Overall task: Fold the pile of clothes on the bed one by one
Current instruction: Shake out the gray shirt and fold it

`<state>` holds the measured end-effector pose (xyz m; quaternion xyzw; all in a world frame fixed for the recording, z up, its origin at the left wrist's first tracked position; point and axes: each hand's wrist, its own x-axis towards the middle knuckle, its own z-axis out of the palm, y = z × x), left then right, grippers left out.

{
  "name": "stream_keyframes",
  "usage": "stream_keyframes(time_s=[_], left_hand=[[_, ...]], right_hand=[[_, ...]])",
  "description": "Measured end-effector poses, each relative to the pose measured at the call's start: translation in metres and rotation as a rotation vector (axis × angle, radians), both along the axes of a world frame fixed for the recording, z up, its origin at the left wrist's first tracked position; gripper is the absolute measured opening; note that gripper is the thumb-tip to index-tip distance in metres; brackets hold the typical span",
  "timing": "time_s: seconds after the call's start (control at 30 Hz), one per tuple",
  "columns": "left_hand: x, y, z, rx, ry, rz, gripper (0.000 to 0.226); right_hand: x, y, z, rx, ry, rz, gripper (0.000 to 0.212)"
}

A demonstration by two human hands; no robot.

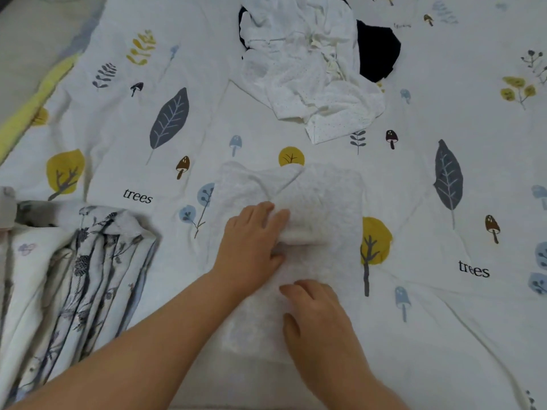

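Clothes lie in three groups on the white bed sheet (124, 119) printed with leaves, trees and mushrooms. At the bed's left edge sits a folded white garment with a dark blue-grey botanical print (85, 267). Near the bed's front edge, at its middle, lies a white textured knit garment (322, 199), partly folded. The left hand (251, 244) grips a raised fold of it — fingers curled over the top, thumb tucked under. Just to the right, the right hand (313, 318) rests on the garment's near part with fingers loosely bent, grasping nothing. Toward the bed's far edge lies a crumpled pile of white dotted fabric (307, 69), with a black garment (377, 53) showing beneath its right side.
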<state>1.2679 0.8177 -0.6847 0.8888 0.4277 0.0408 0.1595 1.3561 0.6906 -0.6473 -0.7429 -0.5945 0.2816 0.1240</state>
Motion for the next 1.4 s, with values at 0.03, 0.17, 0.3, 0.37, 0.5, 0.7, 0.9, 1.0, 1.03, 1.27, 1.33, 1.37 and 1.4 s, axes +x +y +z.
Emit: stream_keyframes(time_s=[0.03,0.17,0.3,0.37,0.5,0.7,0.9,1.0,1.03,1.27,1.33,1.37,1.4], left_hand=[[0.007,0.004,-0.003,0.029,0.014,0.017,0.050],[0.024,0.029,0.003,-0.218,-0.419,0.451,0.009],[0.004,0.059,0.004,-0.621,-0.606,0.924,0.011],[-0.007,0.063,0.005,-0.564,-0.663,1.074,0.006],[-0.022,0.032,0.012,-0.130,-0.491,0.627,0.036],[-0.060,-0.040,-0.004,0.020,0.148,-0.210,0.052],[-0.101,-0.054,-0.005,-0.271,0.254,-0.204,0.073],[-0.117,-0.064,-0.008,-0.302,0.244,-0.228,0.100],[-0.119,-0.065,-0.005,-0.270,0.236,-0.236,0.106],[-0.110,-0.056,0.010,-0.214,-0.142,0.007,0.038],[-0.111,-0.052,0.019,-0.352,-0.241,0.141,0.012],[-0.112,-0.051,0.025,-0.404,-0.251,0.156,0.008],[-0.114,-0.050,0.032,-0.433,-0.241,0.142,0.007]], right_hand=[[0.006,-0.002,-0.001,0.015,-0.025,-0.037,0.036],[0.026,-0.007,-0.003,0.048,-0.039,-0.140,0.036],[0.041,-0.011,-0.009,0.073,-0.071,-0.244,0.040],[0.041,-0.011,-0.012,0.016,-0.095,-0.255,0.046],[0.041,-0.013,-0.023,0.000,-0.127,-0.239,0.054],[0.047,-0.027,-0.035,-0.008,-0.232,-0.075,0.056],[0.062,-0.039,-0.028,-0.073,-0.317,0.170,0.088],[0.070,-0.058,-0.032,-0.046,-0.378,0.219,0.113],[0.070,-0.062,-0.034,-0.015,-0.387,0.234,0.115],[0.067,-0.061,-0.030,0.120,-0.135,0.101,0.062],[0.068,-0.062,-0.024,0.179,-0.015,0.028,0.049],[0.069,-0.063,-0.019,0.208,0.016,0.007,0.044],[0.071,-0.065,-0.013,0.236,0.006,0.013,0.040]])
